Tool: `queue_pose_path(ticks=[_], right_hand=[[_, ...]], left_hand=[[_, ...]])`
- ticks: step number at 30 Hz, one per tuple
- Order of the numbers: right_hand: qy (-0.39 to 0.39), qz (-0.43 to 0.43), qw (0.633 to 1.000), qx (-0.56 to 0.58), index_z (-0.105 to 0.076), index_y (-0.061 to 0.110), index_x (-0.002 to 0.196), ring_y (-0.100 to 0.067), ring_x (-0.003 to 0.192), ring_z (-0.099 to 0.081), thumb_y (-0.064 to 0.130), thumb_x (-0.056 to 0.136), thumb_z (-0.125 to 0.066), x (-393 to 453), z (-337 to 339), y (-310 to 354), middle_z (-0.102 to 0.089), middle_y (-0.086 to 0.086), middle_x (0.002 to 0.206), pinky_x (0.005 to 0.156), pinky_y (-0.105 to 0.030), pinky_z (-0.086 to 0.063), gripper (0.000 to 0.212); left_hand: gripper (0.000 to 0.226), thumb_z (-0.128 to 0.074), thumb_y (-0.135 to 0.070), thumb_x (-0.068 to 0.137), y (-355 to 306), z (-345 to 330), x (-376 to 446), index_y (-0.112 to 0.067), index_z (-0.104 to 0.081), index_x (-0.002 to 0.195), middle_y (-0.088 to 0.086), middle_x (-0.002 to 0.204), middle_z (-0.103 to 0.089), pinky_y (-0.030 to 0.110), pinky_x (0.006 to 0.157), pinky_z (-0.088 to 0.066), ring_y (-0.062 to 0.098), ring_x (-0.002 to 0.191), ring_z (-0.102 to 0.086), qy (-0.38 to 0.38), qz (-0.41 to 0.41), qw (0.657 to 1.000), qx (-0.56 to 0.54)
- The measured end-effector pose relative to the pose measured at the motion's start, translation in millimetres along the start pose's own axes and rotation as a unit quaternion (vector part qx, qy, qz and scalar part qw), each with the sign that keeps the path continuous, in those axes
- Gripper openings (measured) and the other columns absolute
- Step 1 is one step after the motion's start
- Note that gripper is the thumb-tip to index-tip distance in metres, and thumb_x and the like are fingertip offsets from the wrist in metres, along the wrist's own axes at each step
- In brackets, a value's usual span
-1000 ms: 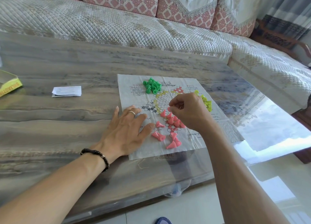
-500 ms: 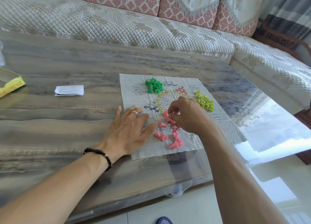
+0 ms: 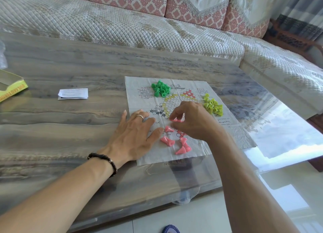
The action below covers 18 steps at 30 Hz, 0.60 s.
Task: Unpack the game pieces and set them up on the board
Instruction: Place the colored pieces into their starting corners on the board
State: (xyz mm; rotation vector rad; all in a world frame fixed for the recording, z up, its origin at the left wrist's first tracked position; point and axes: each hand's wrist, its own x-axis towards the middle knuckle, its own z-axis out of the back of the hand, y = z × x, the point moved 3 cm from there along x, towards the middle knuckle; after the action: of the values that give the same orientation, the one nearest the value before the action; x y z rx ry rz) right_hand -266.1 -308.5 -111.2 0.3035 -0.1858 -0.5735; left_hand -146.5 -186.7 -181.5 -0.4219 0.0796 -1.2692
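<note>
The board (image 3: 174, 152) lay on the counter (image 3: 70, 127) before the sofa (image 3: 122, 31), one heap of pieces (image 3: 160, 91) at its far left, another (image 3: 213, 106) at its right, a folded leaflet (image 3: 73, 93) and box (image 3: 10, 87) further left.

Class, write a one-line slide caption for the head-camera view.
Left hand flat on the paper board; right hand pinches a pink piece.

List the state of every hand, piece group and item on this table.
Left hand: flat, pressing the board.
Right hand: pinching a pink piece.
Board: unfolded, flat on the table.
Green pieces: heaped at the board's far edge.
Yellow pieces: heaped at its right.
Loose pink pieces: most tipped over.
Leaflet: folded.
Box: open.
</note>
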Motion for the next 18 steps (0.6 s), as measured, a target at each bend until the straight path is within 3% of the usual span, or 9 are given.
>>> queue_pose_path(ticks=[4,9,12,15,18], right_hand=[[0.036,0.003,0.999,-0.039,-0.074,0.025,0.095,-0.009,0.081,-0.058,0.024,0.076,-0.076,-1,-11,6,-0.051,0.015,0.081,0.07,-0.03,-0.05,0.019],[0.041,0.025,0.996,-0.07,-0.073,0.026,0.098,-0.007,0.086,-0.055,0.026,0.081,-0.073,1,-17,11,-0.046,0.014,0.088,0.069,-0.025,-0.042,0.017],[0.009,0.028,0.999,-0.03,-0.073,0.024,0.096,-0.003,0.078,-0.051,0.024,0.083,-0.068,0,-10,10,-0.051,0.012,0.089,0.066,-0.022,-0.039,0.014],[-0.052,0.007,0.998,0.034,-0.07,0.021,0.09,0.007,0.066,-0.051,0.022,0.083,-0.066,-6,7,1,-0.058,0.018,0.078,0.061,-0.015,-0.04,0.008],[-0.085,-0.015,0.995,0.059,-0.067,0.016,0.085,-0.002,0.07,-0.059,0.016,0.082,-0.065,-12,16,-10,-0.064,0.011,0.076,0.065,-0.023,-0.051,0.004]], left_hand=[[0.07,-0.012,-0.067,0.088,1,-1,1,-0.027,-0.05,0.13,0.002,0.148,-0.038,0.052,0.117,-0.006,0.017,0.143,-0.02,-0.002,0.003,1.0,-0.001],[0.079,-0.004,-0.071,0.083,0,0,1,-0.027,-0.049,0.13,0.002,0.148,-0.038,0.051,0.117,-0.007,0.017,0.143,-0.02,-0.001,0.004,1.0,0.001],[0.071,-0.011,-0.067,0.088,1,-1,0,-0.026,-0.049,0.13,0.002,0.148,-0.039,0.051,0.117,-0.006,0.017,0.143,-0.021,-0.002,0.002,1.0,0.004],[0.068,-0.014,-0.064,0.089,1,-2,1,-0.025,-0.048,0.133,0.001,0.148,-0.038,0.051,0.117,-0.006,0.017,0.143,-0.02,0.0,0.003,1.0,0.008],[0.073,-0.011,-0.066,0.087,1,-2,1,-0.024,-0.047,0.135,0.001,0.149,-0.037,0.05,0.117,-0.004,0.016,0.143,-0.02,0.001,0.003,1.0,0.006]])
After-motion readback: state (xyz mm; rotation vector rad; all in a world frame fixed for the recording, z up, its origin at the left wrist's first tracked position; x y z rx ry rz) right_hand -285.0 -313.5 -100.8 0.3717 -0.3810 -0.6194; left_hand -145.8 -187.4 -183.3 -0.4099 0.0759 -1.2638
